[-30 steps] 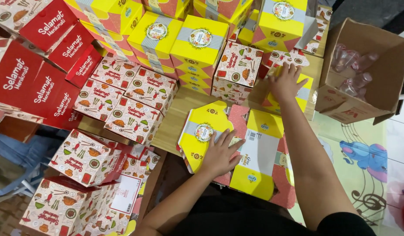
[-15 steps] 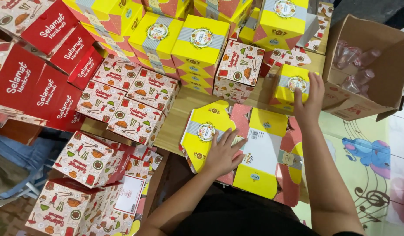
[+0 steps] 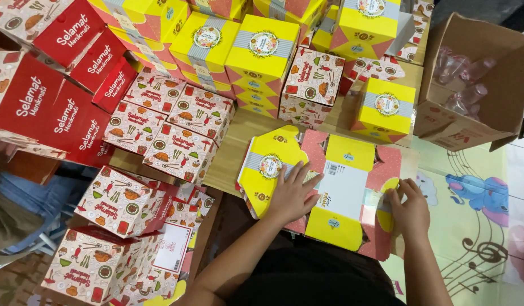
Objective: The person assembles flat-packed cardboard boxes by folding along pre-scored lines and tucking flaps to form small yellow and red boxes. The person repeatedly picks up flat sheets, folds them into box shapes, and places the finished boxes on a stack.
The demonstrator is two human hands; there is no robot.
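1. Head view, looking straight down: the person's left hand lies flat, fingers spread, on a flattened yellow-and-pink carton blank, pressing its left half down. Nothing is gripped there; the palm simply rests on the card.
2. Same view, the right hand sits at the blank's right edge, fingers curled over a pink-and-yellow flap. Whether they pinch the flap or just touch it cannot be told.
3. The blank lies unfolded just in front of the person, partly on a low wooden board and partly on a pale mat with an elephant and music notes.
4. Just beyond the right hand stands a folded yellow box, closed, with a round label on top, apart from the blank.
5. Farther back, a row of more yellow boxes is stacked close together.
6. To the left, white boxes with food drawings and red boxes are piled in leaning heaps.
7. At the upper right, an open brown cardboard box holds clear plastic bottles.
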